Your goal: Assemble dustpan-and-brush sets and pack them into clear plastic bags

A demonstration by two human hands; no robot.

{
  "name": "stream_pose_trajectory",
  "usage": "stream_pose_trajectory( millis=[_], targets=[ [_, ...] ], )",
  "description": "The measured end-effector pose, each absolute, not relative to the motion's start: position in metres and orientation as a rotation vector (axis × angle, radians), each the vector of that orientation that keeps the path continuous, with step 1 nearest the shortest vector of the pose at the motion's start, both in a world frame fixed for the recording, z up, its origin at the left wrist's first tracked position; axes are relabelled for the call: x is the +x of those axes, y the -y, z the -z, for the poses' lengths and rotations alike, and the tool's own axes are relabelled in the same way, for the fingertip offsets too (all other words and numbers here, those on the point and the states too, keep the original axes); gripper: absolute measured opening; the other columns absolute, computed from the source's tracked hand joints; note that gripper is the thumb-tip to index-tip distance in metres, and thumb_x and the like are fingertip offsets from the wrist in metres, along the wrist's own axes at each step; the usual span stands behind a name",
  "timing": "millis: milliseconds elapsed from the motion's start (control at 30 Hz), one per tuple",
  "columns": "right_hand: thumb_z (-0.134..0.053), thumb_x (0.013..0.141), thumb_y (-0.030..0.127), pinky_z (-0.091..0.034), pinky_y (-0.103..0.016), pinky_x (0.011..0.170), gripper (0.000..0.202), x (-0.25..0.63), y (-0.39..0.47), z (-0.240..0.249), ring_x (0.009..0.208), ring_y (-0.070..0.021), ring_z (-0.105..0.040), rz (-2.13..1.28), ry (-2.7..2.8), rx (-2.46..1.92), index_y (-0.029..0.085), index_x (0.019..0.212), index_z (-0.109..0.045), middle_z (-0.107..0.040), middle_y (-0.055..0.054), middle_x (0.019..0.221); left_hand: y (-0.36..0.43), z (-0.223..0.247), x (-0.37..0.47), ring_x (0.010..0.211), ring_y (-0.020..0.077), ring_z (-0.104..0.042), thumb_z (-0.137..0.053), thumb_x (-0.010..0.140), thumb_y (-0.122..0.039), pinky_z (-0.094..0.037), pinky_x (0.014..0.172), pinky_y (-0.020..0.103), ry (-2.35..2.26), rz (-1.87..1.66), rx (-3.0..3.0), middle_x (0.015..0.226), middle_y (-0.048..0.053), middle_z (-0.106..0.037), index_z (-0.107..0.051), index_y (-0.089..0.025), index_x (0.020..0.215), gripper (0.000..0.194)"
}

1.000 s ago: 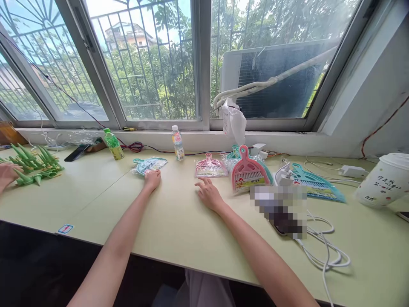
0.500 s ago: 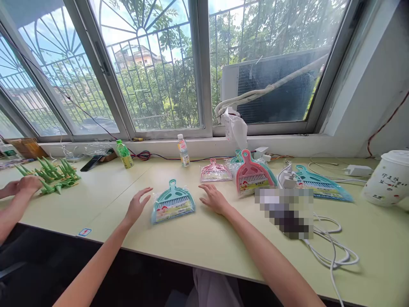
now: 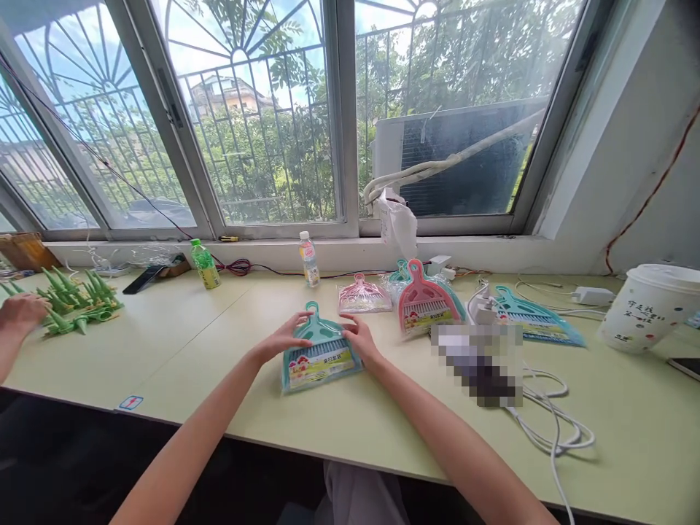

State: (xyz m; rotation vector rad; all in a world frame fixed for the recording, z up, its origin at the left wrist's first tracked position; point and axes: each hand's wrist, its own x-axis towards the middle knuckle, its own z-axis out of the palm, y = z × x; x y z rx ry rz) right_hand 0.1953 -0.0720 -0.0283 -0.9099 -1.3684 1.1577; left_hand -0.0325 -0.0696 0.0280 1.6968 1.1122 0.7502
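A teal dustpan-and-brush set [image 3: 320,361] in clear plastic wrap, with a yellow printed label, is in front of me at the middle of the table. My left hand [image 3: 284,338] grips its upper left edge, fingers over the front. On the upper right edge, my right hand [image 3: 361,341] is closed with its fingertips against the wrap. Just behind lies a small pink dustpan set [image 3: 364,297] in plastic. A larger pink dustpan set [image 3: 429,302] rests to the right, overlapping teal ones. Another teal dustpan set [image 3: 539,317] lies farther right.
White cables [image 3: 572,430] and a blurred-out object [image 3: 481,364] lie right of my arm, near a white cup [image 3: 648,306]. Two bottles, one green-capped [image 3: 205,266], stand toward the window. At left, another person's hand [image 3: 22,313] touches green spiky pieces [image 3: 82,299].
Both hands have closed in from either side and taken hold of the teal dustpan set. It has shifted to the right. The view has turned slightly to the right.
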Motion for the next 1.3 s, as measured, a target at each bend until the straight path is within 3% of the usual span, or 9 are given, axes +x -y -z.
stream_pose_trajectory(
  millis=[100,267,367,500,667,833,967,1133,1300],
  targets=[
    [-0.052,0.078,0.028,-0.055,-0.035,0.08,0.038,0.21,0.063,0.02,0.088,-0.0194,-0.068,-0.941,1.128,-0.943,0.019,0.115,-0.055,-0.072,-0.006,0.096,0.039,-0.024,-0.01,0.119,0.0277,-0.058,-0.085,0.06,-0.036,-0.048,0.097,0.043,-1.01,-0.892,1.433,0.138,0.016,-0.051,-0.028,-0.031,0.147,0.104],
    [-0.039,0.088,0.025,-0.05,-0.038,0.092,0.03,0.22,0.06,0.014,0.104,-0.02,-0.064,-0.596,1.197,-1.066,0.018,0.111,-0.056,-0.068,-0.011,0.109,0.017,-0.002,0.007,0.091,0.0271,-0.069,-0.078,0.068,-0.047,-0.056,0.083,0.039,-0.87,-0.777,1.229,0.103,0.014,-0.071,-0.064,-0.015,0.109,0.054],
    [-0.041,0.09,0.02,-0.04,-0.044,0.104,0.036,0.216,0.07,0.015,0.127,-0.0232,-0.048,-0.239,1.47,-1.22,0.021,0.123,-0.054,-0.054,-0.012,0.135,0.019,0.008,0.005,0.078,0.026,-0.07,-0.08,0.066,-0.044,-0.058,0.073,0.037,-0.925,-0.859,1.167,0.089,0.013,-0.074,-0.068,-0.013,0.091,0.042],
    [-0.049,0.089,0.013,-0.025,-0.049,0.113,0.04,0.206,0.086,0.015,0.138,-0.0244,-0.034,0.07,1.961,-1.192,0.03,0.125,-0.057,-0.044,-0.007,0.145,0.019,0.01,0.006,0.077,0.0232,-0.07,-0.074,0.075,-0.037,-0.059,0.073,0.036,-0.946,-1.117,1.023,0.09,0.011,-0.074,-0.067,-0.013,0.096,0.033],
    [-0.045,0.094,0.016,-0.034,-0.041,0.107,0.028,0.193,0.09,0.019,0.109,-0.0189,-0.06,-0.143,2.269,-0.948,0.028,0.101,-0.069,-0.068,-0.003,0.114,0.017,0.004,0.011,0.094,0.0211,-0.068,-0.059,0.087,-0.028,-0.055,0.087,0.034,-0.876,-1.323,0.92,0.103,0.011,-0.072,-0.064,-0.011,0.105,0.026],
    [-0.044,0.094,0.028,-0.051,-0.036,0.086,0.027,0.196,0.074,0.029,0.094,-0.0209,-0.067,-0.558,1.793,-1.103,0.021,0.099,-0.07,-0.072,-0.007,0.101,0.018,-0.001,0.007,0.086,0.02,-0.068,-0.06,0.08,-0.014,-0.055,0.079,0.031,-0.818,-1.354,0.82,0.096,0.009,-0.073,-0.065,-0.011,0.104,0.025],
    [-0.047,0.09,0.041,-0.058,-0.034,0.072,0.035,0.205,0.06,0.036,0.081,-0.0203,-0.071,-0.876,1.293,-1.124,0.016,0.104,-0.068,-0.07,-0.01,0.108,0.021,-0.004,0.007,0.081,0.0194,-0.067,-0.061,0.075,-0.01,-0.054,0.075,0.031,-0.796,-1.354,0.753,0.091,0.007,-0.072,-0.064,-0.011,0.11,0.036],
    [-0.065,0.077,0.048,-0.056,-0.037,0.087,0.046,0.21,0.051,0.039,0.093,-0.0202,-0.069,-1.122,1.071,-0.919,0.018,0.112,-0.061,-0.069,-0.008,0.109,0.023,-0.003,0.007,0.082,0.0197,-0.066,-0.062,0.074,-0.013,-0.052,0.075,0.031,-0.775,-1.344,0.773,0.093,0.007,-0.072,-0.065,-0.011,0.109,0.035],
    [-0.075,0.067,0.044,-0.056,-0.035,0.078,0.054,0.21,0.051,0.042,0.088,-0.0206,-0.068,-1.198,1.021,-0.872,0.021,0.111,-0.054,-0.072,-0.006,0.097,0.023,0.003,0.003,0.085,0.0221,-0.066,-0.062,0.081,-0.033,-0.051,0.079,0.034,-0.752,-1.109,0.955,0.093,0.009,-0.071,-0.067,-0.013,0.101,0.028]
  ],
)
